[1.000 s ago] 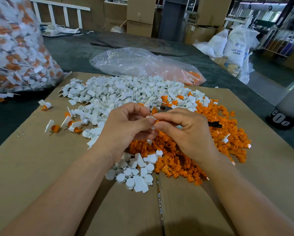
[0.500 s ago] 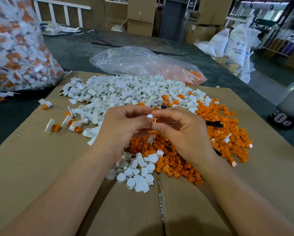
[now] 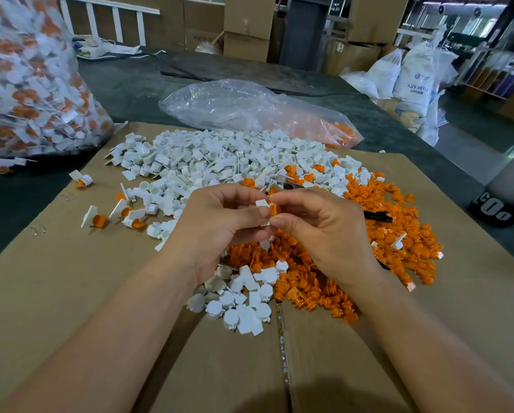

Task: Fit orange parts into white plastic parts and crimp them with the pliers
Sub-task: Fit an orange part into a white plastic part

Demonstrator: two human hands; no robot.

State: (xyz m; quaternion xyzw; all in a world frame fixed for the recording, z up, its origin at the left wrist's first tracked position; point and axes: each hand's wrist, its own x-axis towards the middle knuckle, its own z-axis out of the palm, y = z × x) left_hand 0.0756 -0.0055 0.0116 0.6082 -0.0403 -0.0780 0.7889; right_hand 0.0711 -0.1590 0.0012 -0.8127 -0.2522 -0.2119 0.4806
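Above the piles, my left hand (image 3: 220, 222) pinches a small white plastic part (image 3: 262, 203). My right hand (image 3: 324, 231) pinches an orange part (image 3: 275, 208) and holds it against the white one. A heap of white parts (image 3: 220, 162) covers the far middle of the cardboard sheet (image 3: 70, 278), and a heap of orange parts (image 3: 392, 234) lies to the right. The black pliers handle (image 3: 378, 216) pokes out from the orange heap behind my right hand; its jaws are hidden. Several fitted white-and-orange pieces (image 3: 100, 219) lie at the left.
A large clear bag of finished pieces (image 3: 32, 84) stands at the far left. A nearly flat clear bag (image 3: 243, 108) with some orange parts lies beyond the piles. Cardboard boxes and white sacks (image 3: 410, 81) stand in the background.
Both hands have risen slightly and turned the two parts between the fingertips; the orange part now shows against the white one.
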